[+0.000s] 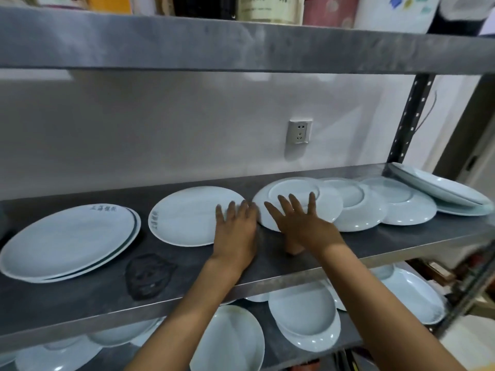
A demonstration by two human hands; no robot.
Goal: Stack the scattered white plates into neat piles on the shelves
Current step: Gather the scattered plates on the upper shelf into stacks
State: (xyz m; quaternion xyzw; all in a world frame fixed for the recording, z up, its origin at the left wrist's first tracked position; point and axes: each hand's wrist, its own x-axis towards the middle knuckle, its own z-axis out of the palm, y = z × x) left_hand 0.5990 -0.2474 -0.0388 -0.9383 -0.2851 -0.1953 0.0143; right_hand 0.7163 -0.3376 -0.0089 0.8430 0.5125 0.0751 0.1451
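From my remote feed, a white wall socket sits right of centre on the pale wall. A dark crumpled mesh-like object, too blurred to identify, lies in the lower left of the frame. A black perforated metal upright rises at the right. Along the top edge I see blurred containers: a pink patterned one and a cream labelled one.
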